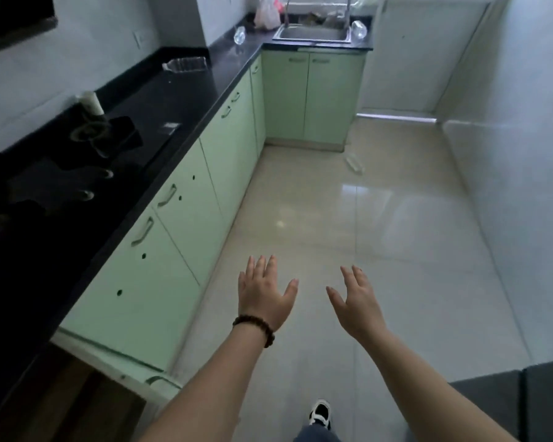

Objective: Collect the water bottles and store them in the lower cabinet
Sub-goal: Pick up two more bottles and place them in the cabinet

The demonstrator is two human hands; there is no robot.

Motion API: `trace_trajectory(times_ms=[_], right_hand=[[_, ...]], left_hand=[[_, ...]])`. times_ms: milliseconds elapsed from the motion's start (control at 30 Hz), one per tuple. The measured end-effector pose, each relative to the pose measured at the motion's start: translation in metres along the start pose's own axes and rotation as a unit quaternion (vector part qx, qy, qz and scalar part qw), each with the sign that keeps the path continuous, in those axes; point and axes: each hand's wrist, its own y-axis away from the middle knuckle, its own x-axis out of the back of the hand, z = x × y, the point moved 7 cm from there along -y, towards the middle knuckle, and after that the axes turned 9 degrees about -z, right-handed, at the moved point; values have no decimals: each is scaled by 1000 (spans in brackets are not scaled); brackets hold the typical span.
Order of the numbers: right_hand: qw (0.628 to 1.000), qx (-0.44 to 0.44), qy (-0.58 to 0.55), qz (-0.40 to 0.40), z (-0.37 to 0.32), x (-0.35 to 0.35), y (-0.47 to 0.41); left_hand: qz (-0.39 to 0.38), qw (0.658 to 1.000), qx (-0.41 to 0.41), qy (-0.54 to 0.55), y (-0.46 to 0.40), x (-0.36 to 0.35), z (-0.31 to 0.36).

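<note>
Clear plastic water bottles lie scattered: one on its side (pixel 186 64) on the black countertop (pixel 160 103), one (pixel 239 35) farther back on the counter, one (pixel 359 29) right of the sink, and one (pixel 354 162) on the floor near the far cabinets. Pale green lower cabinets (pixel 186 215) run under the counter, all doors closed. My left hand (pixel 264 293), with a bead bracelet at the wrist, and my right hand (pixel 356 301) are held out over the floor, fingers spread, holding nothing.
A steel sink (pixel 313 34) sits at the far end with a plastic bag (pixel 266 14) beside it. A black gas stove (pixel 64 173) fills the near counter. A white door (pixel 422 55) stands at the back right. A grey seat (pixel 511 406) edges the lower right.
</note>
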Motion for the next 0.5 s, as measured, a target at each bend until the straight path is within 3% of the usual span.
trace_trajectory(times_ms=[200,500], right_hand=[[1000,-13,1,7,23,73,-91],[1000,5,-10,5,18,122,-236]], left_hand=[[7,1000,-7,-5,-101,10,65],[16,1000,11,-4,-243,28,94]])
